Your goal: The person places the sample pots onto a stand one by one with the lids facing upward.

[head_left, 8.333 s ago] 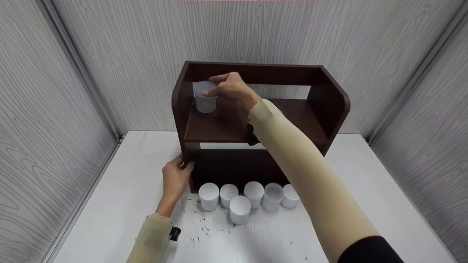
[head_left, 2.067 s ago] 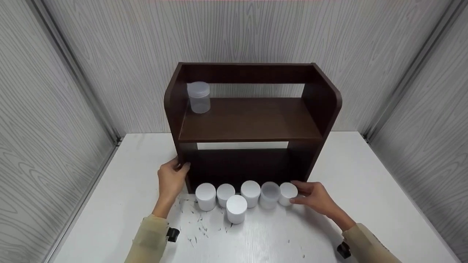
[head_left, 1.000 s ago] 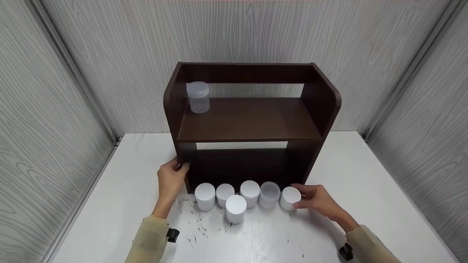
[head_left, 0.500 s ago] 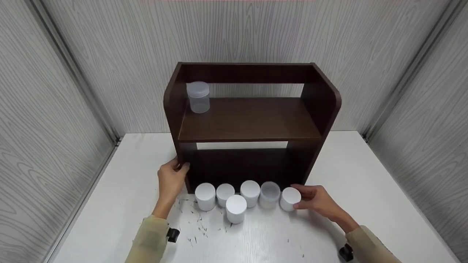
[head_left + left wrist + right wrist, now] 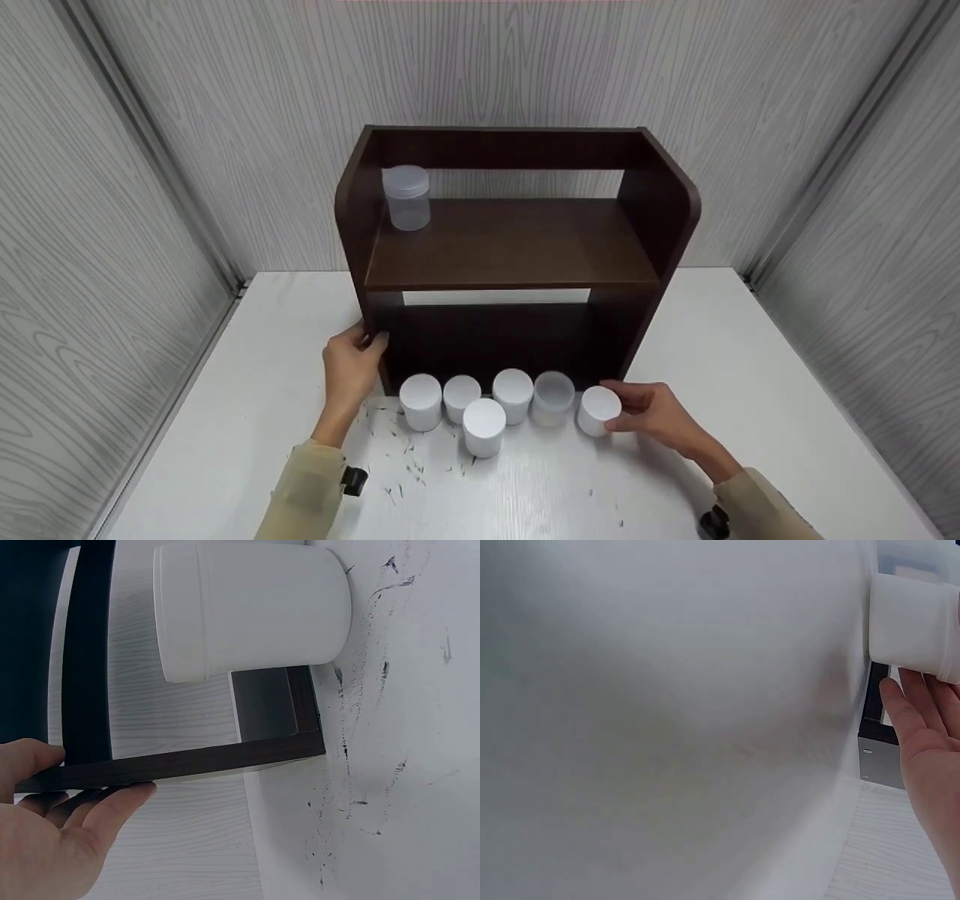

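Observation:
My left hand [image 5: 351, 371] grips the left side panel of a dark brown two-tier shelf [image 5: 517, 244]; in the left wrist view its thumb and fingers straddle the panel edge [image 5: 210, 760]. At the right end of a row of jars, my right hand [image 5: 664, 420] holds a small white jar [image 5: 600, 409] between thumb and fingers. The right wrist view has this white jar [image 5: 907, 622] upright on the table, fingers against its side. A translucent lidded jar [image 5: 409, 199] stands at the left end of the upper shelf.
Several white jars [image 5: 421, 405] and a translucent jar [image 5: 553, 401] stand along the shelf's front foot. One white jar [image 5: 484, 429] sits nearer me. Dark scuffs mark the white table [image 5: 480, 502]. Grained panels [image 5: 525, 60] enclose the back and sides.
My right hand has left the translucent jar on the upper shelf and come down to the rightmost white jar. That jar has shifted slightly right and towards me. My left hand stays put.

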Motion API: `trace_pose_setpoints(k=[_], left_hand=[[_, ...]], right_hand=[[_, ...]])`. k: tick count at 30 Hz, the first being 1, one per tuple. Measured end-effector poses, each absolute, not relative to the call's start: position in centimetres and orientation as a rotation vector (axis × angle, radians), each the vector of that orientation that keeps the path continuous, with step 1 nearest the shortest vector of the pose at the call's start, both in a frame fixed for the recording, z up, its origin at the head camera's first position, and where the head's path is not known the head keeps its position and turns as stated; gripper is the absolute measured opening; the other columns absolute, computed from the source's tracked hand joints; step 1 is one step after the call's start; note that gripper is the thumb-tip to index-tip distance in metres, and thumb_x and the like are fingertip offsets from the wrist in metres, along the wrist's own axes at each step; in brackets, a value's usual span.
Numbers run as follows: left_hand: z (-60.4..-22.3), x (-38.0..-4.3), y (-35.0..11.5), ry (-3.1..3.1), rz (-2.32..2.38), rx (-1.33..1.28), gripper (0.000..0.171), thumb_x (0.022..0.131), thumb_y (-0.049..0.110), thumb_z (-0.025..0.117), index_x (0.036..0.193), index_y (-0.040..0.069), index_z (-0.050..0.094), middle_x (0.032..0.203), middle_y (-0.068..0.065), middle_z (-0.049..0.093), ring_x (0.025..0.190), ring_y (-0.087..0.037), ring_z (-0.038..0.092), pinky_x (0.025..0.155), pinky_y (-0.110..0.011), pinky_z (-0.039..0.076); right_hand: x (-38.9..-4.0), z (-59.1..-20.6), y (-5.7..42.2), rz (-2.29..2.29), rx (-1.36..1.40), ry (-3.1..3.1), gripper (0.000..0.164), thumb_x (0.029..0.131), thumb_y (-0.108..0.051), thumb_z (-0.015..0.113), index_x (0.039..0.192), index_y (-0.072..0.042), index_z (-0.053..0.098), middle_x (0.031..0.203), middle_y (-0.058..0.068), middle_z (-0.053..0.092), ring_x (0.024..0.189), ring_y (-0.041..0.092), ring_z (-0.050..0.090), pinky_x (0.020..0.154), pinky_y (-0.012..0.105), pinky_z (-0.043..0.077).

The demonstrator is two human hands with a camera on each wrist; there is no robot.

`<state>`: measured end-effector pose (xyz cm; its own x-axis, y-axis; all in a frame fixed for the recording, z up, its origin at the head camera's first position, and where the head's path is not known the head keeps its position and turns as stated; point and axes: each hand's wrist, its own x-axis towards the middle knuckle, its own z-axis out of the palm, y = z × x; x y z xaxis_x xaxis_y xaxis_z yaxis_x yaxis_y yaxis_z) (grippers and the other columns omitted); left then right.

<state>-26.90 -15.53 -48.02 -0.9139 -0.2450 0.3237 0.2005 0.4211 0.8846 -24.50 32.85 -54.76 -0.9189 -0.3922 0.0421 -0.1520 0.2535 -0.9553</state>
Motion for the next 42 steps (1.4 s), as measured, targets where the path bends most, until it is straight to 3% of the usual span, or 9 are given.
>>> trace_pose_setpoints(k=[6, 13, 21, 26, 36, 42], left_hand=[[-48.0, -26.8, -15.5, -2.273, -1.490, 0.025, 0.034, 0.100, 0.007, 0.067, 0.128, -0.013, 0.068, 0.117, -0.029, 0.073, 0.106, -0.038, 0.073, 0.085, -0.045, 0.060], [-47.9, -26.8, -15.5, -2.288, -1.478, 0.050, 0.034, 0.100, 0.009, 0.068, 0.126, -0.013, 0.068, 0.114, -0.028, 0.073, 0.104, -0.038, 0.074, 0.085, -0.045, 0.060], [-48.0, -26.9, -15.6, -2.279, -1.490, 0.050, 0.032, 0.099, 0.008, 0.068, 0.124, -0.011, 0.070, 0.114, -0.027, 0.074, 0.103, -0.037, 0.074, 0.078, -0.027, 0.058], [-48.0, -27.0, -15.6, -2.274, -1.491, 0.053, 0.029, 0.099, 0.008, 0.069, 0.121, -0.010, 0.072, 0.111, -0.026, 0.075, 0.101, -0.036, 0.075, 0.073, -0.019, 0.054], [-48.0, -26.9, -15.6, -2.277, -1.511, 0.019, 0.034, 0.100, 0.007, 0.067, 0.129, -0.011, 0.068, 0.120, -0.028, 0.072, 0.108, -0.039, 0.073, 0.085, -0.043, 0.061], [-48.0, -26.9, -15.5, -2.275, -1.497, 0.015, 0.032, 0.100, 0.008, 0.067, 0.127, -0.010, 0.070, 0.118, -0.028, 0.072, 0.106, -0.038, 0.073, 0.083, -0.042, 0.060]], right_hand=[[-24.3, -54.4, 32.9, -1.726, -0.535, 2.311, 0.072, 0.084, -0.006, 0.089, 0.145, 0.011, 0.055, 0.142, 0.025, 0.062, 0.126, 0.017, 0.065, 0.104, 0.029, 0.050], [-23.8, -54.1, 33.0, -1.727, -0.506, 2.330, 0.071, 0.083, -0.007, 0.090, 0.144, 0.012, 0.056, 0.141, 0.025, 0.062, 0.125, 0.014, 0.065, 0.103, 0.028, 0.050], [-23.2, -53.4, 33.0, -1.691, -0.496, 2.378, 0.071, 0.083, -0.010, 0.091, 0.143, 0.009, 0.059, 0.143, 0.025, 0.061, 0.131, 0.034, 0.060, 0.103, 0.030, 0.051], [-22.8, -52.7, 32.9, -1.676, -0.497, 2.377, 0.072, 0.083, -0.011, 0.091, 0.143, 0.008, 0.059, 0.142, 0.025, 0.061, 0.132, 0.040, 0.059, 0.103, 0.032, 0.052], [-22.0, -51.1, 32.7, -1.699, -0.499, 2.325, 0.073, 0.082, -0.008, 0.090, 0.144, 0.011, 0.056, 0.142, 0.023, 0.063, 0.130, 0.025, 0.062, 0.104, 0.041, 0.052], [-21.7, -50.1, 32.3, -1.720, -0.479, 2.307, 0.073, 0.082, -0.007, 0.091, 0.144, 0.011, 0.057, 0.142, 0.023, 0.063, 0.128, 0.017, 0.064, 0.104, 0.040, 0.052]])
